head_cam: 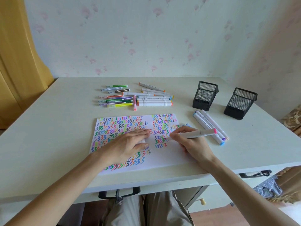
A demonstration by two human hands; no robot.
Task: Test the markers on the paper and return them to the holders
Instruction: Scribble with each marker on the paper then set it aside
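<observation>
Nearest, the paper point(162, 157) lies flat at the front of the worktop point(48, 144), most of it filled with rows of coloured zigzags. The left hand point(128, 144) lies released on the sheet, fingers straight and pressing it down. The right hand point(187, 142) grasps a pink-capped marker point(195, 133) like a pen, its tip touching the paper at the end of a short row of squiggles on the right half.

The step in hand looks like testing this marker. To do it well, keep the left palm steady so the sheet cannot slide, draw one light zigzag in the bare patch just beside the last mark, not over older ink, then lift cleanly so the wet line is not smeared by the heel of the hand. Its cap, seemingly the small blue-white piece point(187, 124) just beyond the knuckles, should go on before the marker is put away.

Just right of the paper lie three white markers point(210, 126), side by side and partly under the held one. Farther back stand two black mesh holders point(205, 95), both apparently empty. At the far middle is a pile of roughly eight or nine white markers point(154, 99), and beside it about ten slim coloured pens point(116, 97), one pink, lying crosswise; the overlap makes the counts uncertain.
</observation>
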